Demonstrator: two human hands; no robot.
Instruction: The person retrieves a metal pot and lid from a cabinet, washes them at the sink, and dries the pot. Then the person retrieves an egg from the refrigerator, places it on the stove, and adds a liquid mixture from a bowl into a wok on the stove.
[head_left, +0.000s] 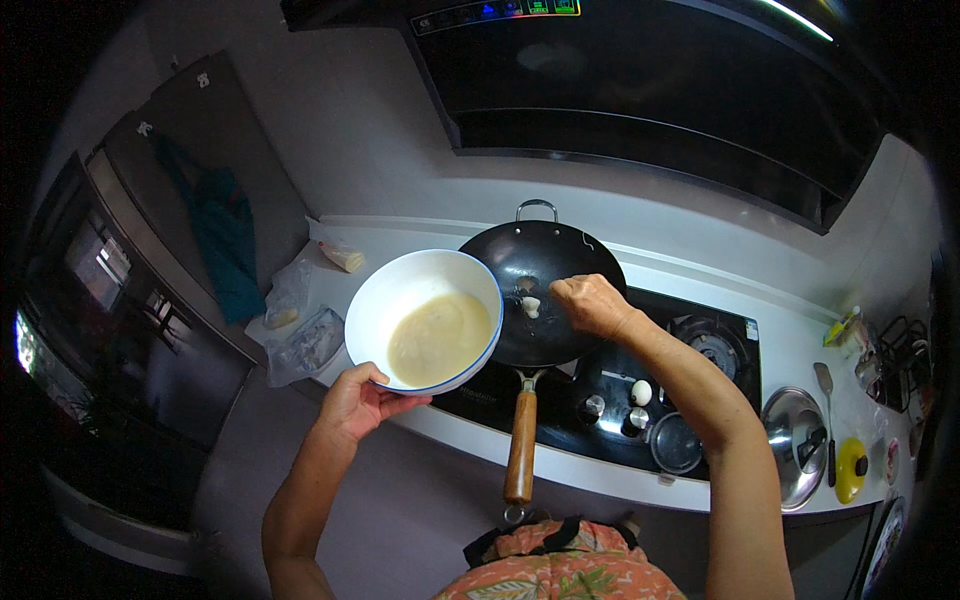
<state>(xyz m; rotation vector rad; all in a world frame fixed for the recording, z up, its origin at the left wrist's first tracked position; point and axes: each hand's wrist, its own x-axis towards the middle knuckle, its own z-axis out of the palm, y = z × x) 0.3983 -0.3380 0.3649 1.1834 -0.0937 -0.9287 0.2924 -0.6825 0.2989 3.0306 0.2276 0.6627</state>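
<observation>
My left hand grips a white bowl with a blue rim, thumb at the edge and fingers beneath. Inside the bowl is a pale, cloudy, yellowish liquid. The bowl is tilted and overlaps the left side of a black wok on the cooktop. Above the wok's right side, my right hand has its fingers curled closed; nothing shows in them, though their inner side is hidden. A small whitish lump lies in the wok, with a wet sheen around it. The wok's wooden handle points towards me.
A white egg and a small clear container sit near the knobs of the black cooktop. Further right are a metal lid, a spatula and a yellow lid. Plastic bags lie left. A range hood overhangs.
</observation>
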